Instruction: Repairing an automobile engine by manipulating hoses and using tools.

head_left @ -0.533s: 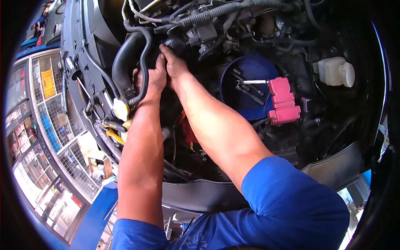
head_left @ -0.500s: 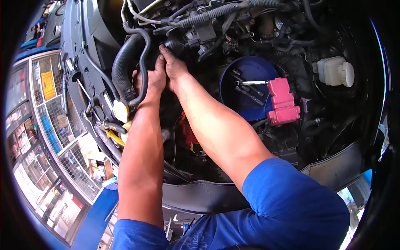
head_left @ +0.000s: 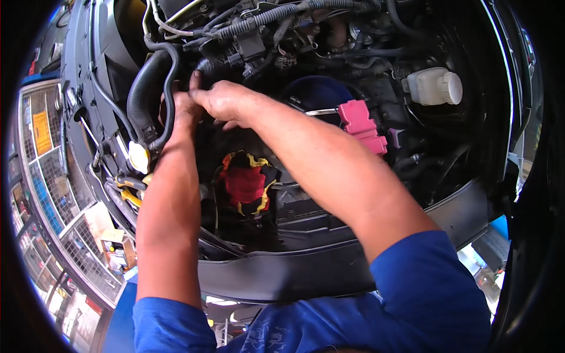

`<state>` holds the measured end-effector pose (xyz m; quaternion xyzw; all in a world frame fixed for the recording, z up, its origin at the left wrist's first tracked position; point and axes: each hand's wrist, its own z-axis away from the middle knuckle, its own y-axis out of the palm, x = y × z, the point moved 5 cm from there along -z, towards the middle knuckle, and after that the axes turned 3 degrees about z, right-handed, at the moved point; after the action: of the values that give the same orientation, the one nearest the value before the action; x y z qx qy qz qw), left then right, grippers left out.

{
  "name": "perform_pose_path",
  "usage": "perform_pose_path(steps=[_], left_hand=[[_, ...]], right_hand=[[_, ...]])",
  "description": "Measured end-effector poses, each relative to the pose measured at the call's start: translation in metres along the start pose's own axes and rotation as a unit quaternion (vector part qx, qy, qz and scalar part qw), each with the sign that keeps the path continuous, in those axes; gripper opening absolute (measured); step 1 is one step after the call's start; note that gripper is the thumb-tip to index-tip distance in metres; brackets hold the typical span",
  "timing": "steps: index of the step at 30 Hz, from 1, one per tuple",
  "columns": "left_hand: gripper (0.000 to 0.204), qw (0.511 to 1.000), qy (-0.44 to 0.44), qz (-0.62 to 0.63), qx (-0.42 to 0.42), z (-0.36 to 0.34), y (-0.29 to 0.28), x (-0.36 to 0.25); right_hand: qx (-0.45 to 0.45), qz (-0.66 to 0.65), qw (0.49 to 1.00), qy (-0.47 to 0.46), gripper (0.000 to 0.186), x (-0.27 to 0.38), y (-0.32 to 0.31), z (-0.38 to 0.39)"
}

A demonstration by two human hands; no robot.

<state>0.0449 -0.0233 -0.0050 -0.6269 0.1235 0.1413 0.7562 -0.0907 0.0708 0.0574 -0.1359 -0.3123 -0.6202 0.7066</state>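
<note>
One engine bay, its front panel [head_left: 341, 265] on the person's side of the hands, surrounds both of them. Well to the left of the hands stands one wire-mesh cabinet [head_left: 41, 153]. One blue shirt [head_left: 329, 320] lies behind the hands, with a single pale print on its front, too faint to read. Two bare forearms, left [head_left: 168, 235] and right [head_left: 335, 159], reach forward.

One round blue tray [head_left: 318, 91] sits to the right of the right hand, partly covered by that forearm. One thick black hose [head_left: 141, 94] curves just left of the left hand; one thinner black hose [head_left: 171, 70] passes in front of that hand's outer side. One ribbed conduit [head_left: 265, 19] crosses beyond both hands. One whitish reservoir [head_left: 428, 87] lies well right of them, and one pink cover [head_left: 360, 125] nearer on that side. One red piece [head_left: 244, 182] with yellow edging lies between the forearms, nearer the person than the hands.

The left hand [head_left: 186, 109] and right hand [head_left: 222, 99] meet beside the thinner hose, the right with some fingers curled under. Whether either grips anything cannot be told.

Left of the left forearm is one yellow cap [head_left: 139, 157]; right of the right hand, one bright metal bar [head_left: 322, 112].
</note>
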Motion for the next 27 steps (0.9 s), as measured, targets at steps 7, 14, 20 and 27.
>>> perform_pose_path(steps=[7, 14, 20, 27], left_hand=[[0.086, 0.988, -0.122, -0.069, 0.062, 0.017, -0.016, -0.012], [0.080, 0.999, -0.029, 0.026, -0.003, 0.012, -0.016, -0.005], [0.093, 0.993, -0.028, -0.109, 0.025, 0.059, -0.041, -0.042], [0.078, 0.823, 0.155, -0.222, 0.499, 0.235, -0.043, -0.056]], right_hand=[[-0.118, 0.426, 0.890, -0.114, 0.067, 0.017, -0.060, 0.122], [-0.182, 0.318, 0.921, -0.133, 0.063, -0.017, -0.093, 0.237], [-0.192, 0.315, 0.924, -0.100, 0.063, -0.047, -0.105, 0.303], [-0.178, 0.351, 0.916, -0.076, 0.063, -0.062, -0.110, 0.320]])
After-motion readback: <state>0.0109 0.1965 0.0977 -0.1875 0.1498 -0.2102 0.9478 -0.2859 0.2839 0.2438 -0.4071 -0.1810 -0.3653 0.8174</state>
